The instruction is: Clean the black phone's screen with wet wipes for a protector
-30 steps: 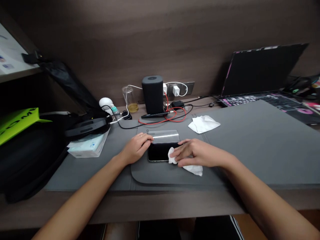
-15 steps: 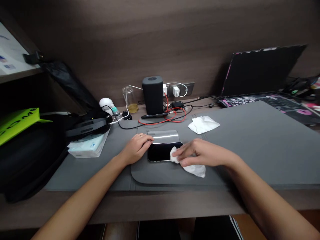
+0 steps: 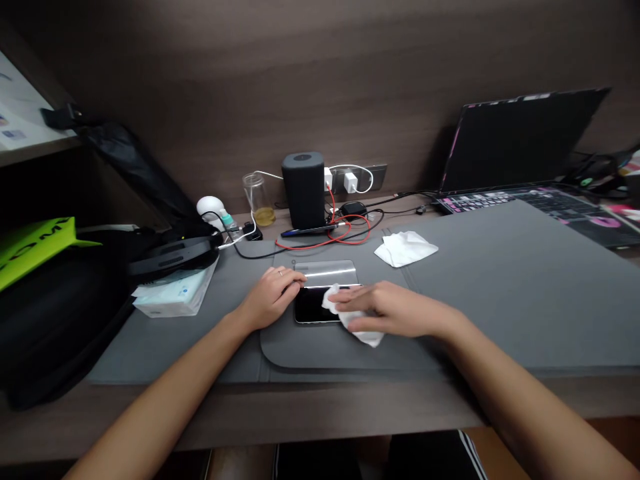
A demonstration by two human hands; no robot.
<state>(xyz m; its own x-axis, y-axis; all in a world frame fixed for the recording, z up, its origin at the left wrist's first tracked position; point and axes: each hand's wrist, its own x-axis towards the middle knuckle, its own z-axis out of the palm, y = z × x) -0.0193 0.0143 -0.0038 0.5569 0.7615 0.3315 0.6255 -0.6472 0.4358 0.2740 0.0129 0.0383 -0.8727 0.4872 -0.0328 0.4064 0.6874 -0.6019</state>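
A black phone lies screen-up on a small grey mat. My left hand, a ring on one finger, rests on the phone's left end with its fingers curled against it. My right hand presses a crumpled white wipe onto the phone's screen, fingers closed on the wipe. Just behind the phone lies a clear glass screen protector.
A second white wipe lies further back on the large grey desk mat. Behind stand a dark speaker, a glass, red and black cables and an open laptop. Black bags and a tissue pack crowd the left.
My right hand has slid the wipe leftward across the phone's screen. The left hand has stayed at the phone's left end.
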